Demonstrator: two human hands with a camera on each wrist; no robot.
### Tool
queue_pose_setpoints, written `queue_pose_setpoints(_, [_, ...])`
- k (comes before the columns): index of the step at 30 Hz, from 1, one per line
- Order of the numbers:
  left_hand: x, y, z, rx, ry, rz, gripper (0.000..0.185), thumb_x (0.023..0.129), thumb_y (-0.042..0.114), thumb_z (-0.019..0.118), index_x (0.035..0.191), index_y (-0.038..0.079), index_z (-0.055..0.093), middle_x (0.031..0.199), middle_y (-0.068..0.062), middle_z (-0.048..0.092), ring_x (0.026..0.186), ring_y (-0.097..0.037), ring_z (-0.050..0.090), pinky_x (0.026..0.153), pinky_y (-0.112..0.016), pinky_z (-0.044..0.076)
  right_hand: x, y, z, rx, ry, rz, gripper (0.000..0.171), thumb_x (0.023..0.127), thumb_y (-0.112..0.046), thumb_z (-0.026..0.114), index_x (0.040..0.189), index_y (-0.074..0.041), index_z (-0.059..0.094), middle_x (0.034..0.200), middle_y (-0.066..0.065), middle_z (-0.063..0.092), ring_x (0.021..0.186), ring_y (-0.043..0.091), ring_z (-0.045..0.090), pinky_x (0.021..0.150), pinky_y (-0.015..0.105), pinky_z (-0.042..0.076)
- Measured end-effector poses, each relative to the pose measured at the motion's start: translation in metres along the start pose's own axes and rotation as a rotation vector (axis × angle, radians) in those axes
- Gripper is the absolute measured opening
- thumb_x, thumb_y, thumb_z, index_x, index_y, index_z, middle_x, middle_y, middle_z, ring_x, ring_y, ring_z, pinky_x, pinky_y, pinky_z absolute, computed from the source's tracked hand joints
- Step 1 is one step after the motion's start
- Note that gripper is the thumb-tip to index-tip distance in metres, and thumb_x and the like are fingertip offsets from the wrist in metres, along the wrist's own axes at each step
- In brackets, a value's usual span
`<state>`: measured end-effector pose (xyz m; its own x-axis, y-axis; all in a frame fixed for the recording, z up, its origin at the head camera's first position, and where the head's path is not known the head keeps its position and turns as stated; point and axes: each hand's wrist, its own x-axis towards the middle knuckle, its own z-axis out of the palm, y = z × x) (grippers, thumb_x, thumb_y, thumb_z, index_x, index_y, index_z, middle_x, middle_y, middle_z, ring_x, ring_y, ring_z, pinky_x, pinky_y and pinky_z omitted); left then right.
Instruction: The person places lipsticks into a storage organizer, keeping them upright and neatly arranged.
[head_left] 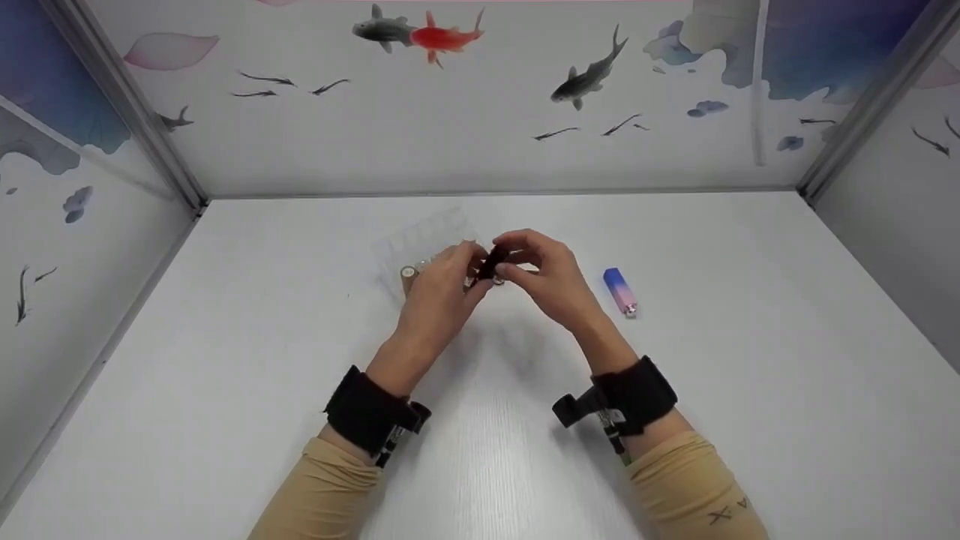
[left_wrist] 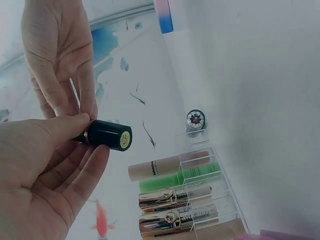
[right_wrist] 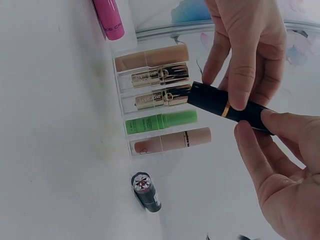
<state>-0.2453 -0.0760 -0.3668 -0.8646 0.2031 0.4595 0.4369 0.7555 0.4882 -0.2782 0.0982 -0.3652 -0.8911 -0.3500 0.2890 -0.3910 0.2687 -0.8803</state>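
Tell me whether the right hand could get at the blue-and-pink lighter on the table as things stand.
Probably yes, once freed: the right hand and left hand pinch the black lipstick, and bare table separates it from the lighter.

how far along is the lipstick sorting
Five tubes already lie in the clear organizer. Both hands, left hand and right hand, hold the black lipstick above it. Outside it there are the dark tube, the pink tube and the blue-pink tube.
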Motion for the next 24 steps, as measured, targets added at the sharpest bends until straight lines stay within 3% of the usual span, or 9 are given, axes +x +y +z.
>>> queue_pose_setpoints(5, [0.007,0.003,0.003,-0.064,0.068,0.005,0.029,0.095,0.014,0.068,0.122,0.007,0.058,0.114,-0.01,0.067,0.104,-0.02,0.07,0.08,-0.023,0.059,0.003,-0.002,0.005,0.028,0.123,-0.037,0.03,0.093,-0.004,0.068,0.123,-0.003,0.061,0.12,0.013,0.066,0.11,0.022,0.068,0.095,0.033,0.057])
queue_pose_setpoints(10, [0.014,0.005,0.007,-0.065,0.093,-0.008,0.03,0.099,0.015,0.063,0.128,0.009,0.056,0.118,-0.01,0.065,0.107,-0.021,0.069,0.085,-0.028,0.059,0.006,-0.002,0.009,0.087,0.215,-0.057,0.025,0.092,-0.003,0.069,0.117,-0.002,0.064,0.115,0.012,0.068,0.104,0.021,0.069,0.087,0.028,0.06])
queue_pose_setpoints(18, [0.023,0.005,0.01,0.006,0.124,-0.001,0.031,0.099,0.017,0.064,0.128,0.011,0.058,0.119,-0.009,0.066,0.103,-0.019,0.072,0.084,-0.029,0.059,0.01,0.002,0.014,0.007,0.287,-0.1,0.024,0.093,-0.004,0.068,0.118,-0.002,0.067,0.117,0.012,0.068,0.106,0.021,0.068,0.088,0.029,0.059])
queue_pose_setpoints(24, [0.03,0.002,0.011,0.03,0.143,-0.024,0.027,0.099,0.017,0.063,0.125,0.01,0.06,0.118,-0.009,0.067,0.104,-0.021,0.072,0.084,-0.03,0.06,0.016,0.007,0.015,-0.017,0.277,-0.123,0.024,0.096,-0.005,0.064,0.12,-0.003,0.069,0.121,0.012,0.064,0.113,0.022,0.066,0.092,0.031,0.058])
